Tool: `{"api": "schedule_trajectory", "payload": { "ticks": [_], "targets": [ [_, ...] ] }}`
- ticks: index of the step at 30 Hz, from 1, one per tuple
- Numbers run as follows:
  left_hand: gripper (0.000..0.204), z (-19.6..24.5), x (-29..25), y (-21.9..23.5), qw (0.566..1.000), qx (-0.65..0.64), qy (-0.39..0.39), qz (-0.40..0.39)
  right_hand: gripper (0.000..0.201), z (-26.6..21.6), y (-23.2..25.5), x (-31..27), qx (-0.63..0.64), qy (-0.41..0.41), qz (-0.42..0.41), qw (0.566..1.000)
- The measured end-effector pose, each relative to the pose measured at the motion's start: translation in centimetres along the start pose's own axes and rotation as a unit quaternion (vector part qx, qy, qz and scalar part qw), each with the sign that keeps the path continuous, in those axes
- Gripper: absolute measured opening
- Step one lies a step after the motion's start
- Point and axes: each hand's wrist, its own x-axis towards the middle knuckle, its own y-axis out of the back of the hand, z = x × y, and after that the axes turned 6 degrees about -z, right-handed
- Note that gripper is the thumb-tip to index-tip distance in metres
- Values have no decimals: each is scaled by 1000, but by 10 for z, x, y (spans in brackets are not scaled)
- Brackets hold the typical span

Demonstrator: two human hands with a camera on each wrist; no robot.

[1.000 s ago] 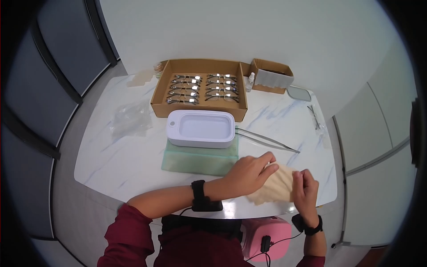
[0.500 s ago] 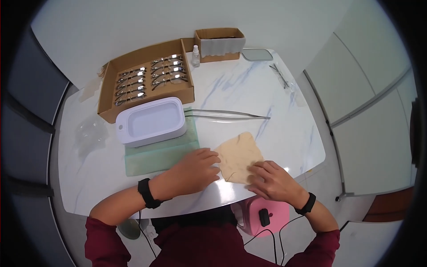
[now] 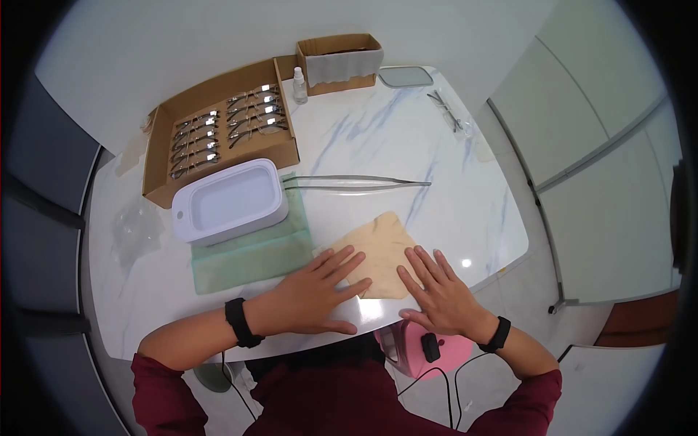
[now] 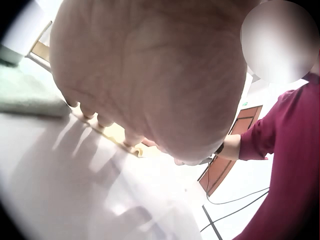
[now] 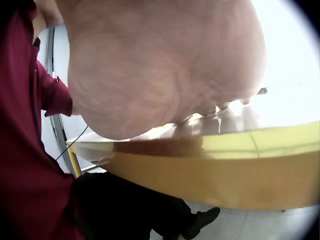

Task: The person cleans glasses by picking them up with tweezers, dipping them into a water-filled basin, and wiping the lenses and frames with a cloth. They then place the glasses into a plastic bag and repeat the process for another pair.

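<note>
A beige cloth (image 3: pixel 382 251) lies spread on the white marbled table, a little creased. From the left, my left hand (image 3: pixel 309 291) reaches over its edge, fingers spread and straight. My right hand (image 3: pixel 440 294) lies palm down at the cloth's right edge, its fingers also extended. In the left wrist view the palm (image 4: pixel 145 75) fills the upper part, with a strip of the cloth (image 4: pixel 114 132) beyond the fingertips. The right palm (image 5: pixel 160 70) hides most of the cloth in its wrist view.
A lavender basin-like device (image 3: pixel 233 200) with a round button sits on a green cloth (image 3: pixel 247 272). Long tweezers (image 3: pixel 418 184) lie beside it. Behind stand a cardboard box (image 3: pixel 289 127) of several glasses, a spray bottle (image 3: pixel 299 90) and a smaller box (image 3: pixel 342 86).
The beige cloth, earlier held up between both hands, came down onto the table. My fingers have since straightened and spread at its edges. The head view has swung to the right.
</note>
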Motion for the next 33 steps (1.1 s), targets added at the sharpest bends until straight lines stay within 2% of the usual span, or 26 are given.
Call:
{"api": "schedule_trajectory", "payload": {
  "ticks": [2, 3, 5, 7, 8, 12, 14, 15, 17, 18, 19, 21, 22, 23, 24, 25, 26, 27, 28, 29, 30, 31, 33],
  "targets": [
    [82, 2, 4, 10, 996, 19, 39, -75, 76, -1, 8, 2, -2, 1, -1, 1000],
    [82, 1, 8, 10, 996, 16, 37, -76, 73, -4, 14, 9, -7, -7, 18, 1000],
    [83, -1, 17, 3, 997, 82, -3, 14, 71, -6, 17, 19, -11, -16, 33, 999],
    [83, -4, 14, -6, 999, 49, 0, 13, 69, -4, 12, 28, -8, 23, 43, 999],
    [82, -6, 12, -9, 1000, 16, 3, 14, 68, 0, 2, 26, 4, 14, 39, 999],
    [77, -7, 2, -2, 999, 38, -2, 17, 63, 1, 1, 23, -1, 12, 48, 999],
    [63, -5, 8, -1, 997, 32, 0, 66, 53, 5, 10, 28, 7, 25, 61, 998],
    [63, -3, 14, -3, 997, 32, 0, 67, 53, 7, 13, 32, 6, 25, 61, 998],
    [44, 1, 30, -11, 999, -9, -6, 44, 41, 11, 16, 42, 28, 4, 100, 995],
    [44, 2, 35, -18, 999, -5, -5, 46, 37, 12, 15, 46, 38, 11, 135, 990],
    [35, 4, 40, -24, 998, 13, -23, 63, 37, 14, 13, 48, 35, 13, 137, 990],
    [28, 6, 44, -30, 995, 35, -40, 83, 34, 17, 9, 48, 115, 30, 141, 983],
    [22, 6, 46, -27, 990, -27, -21, 134, 34, 15, 10, 47, 112, 32, 142, 983],
    [16, 7, 47, -23, 979, -89, -3, 183, 34, 11, 12, 44, 232, 49, 154, 959],
    [16, 7, 47, -17, 979, -87, -3, 186, 33, 9, 15, 43, 348, 66, 164, 921],
    [16, 8, 45, 2, 955, -223, 49, 187, 33, 5, 26, 43, 346, 68, 166, 921],
    [16, 9, 44, 18, 912, -354, 99, 183, 33, 1, 40, 42, 394, 31, 129, 909],
    [16, 8, 43, 28, 913, -350, 97, 185, 33, -3, 49, 43, 440, -6, 93, 893],
    [17, 7, 42, 37, 882, -397, 131, 218, 30, -3, 39, 52, 484, 12, 154, 861],
    [18, 5, 40, 43, 846, -442, 164, 249, 30, -2, 39, 54, 482, 17, 159, 861],
    [15, -3, 37, 41, 821, -478, 175, 259, 27, -3, 44, 56, 549, -24, 142, 823],
    [15, -4, 36, 44, 823, -473, 174, 263, 24, -5, 50, 58, 611, -63, 120, 780],
    [17, -4, 37, 49, 754, -513, 241, 333, 24, -14, 61, 69, 622, -51, 136, 770]
  ]
}}
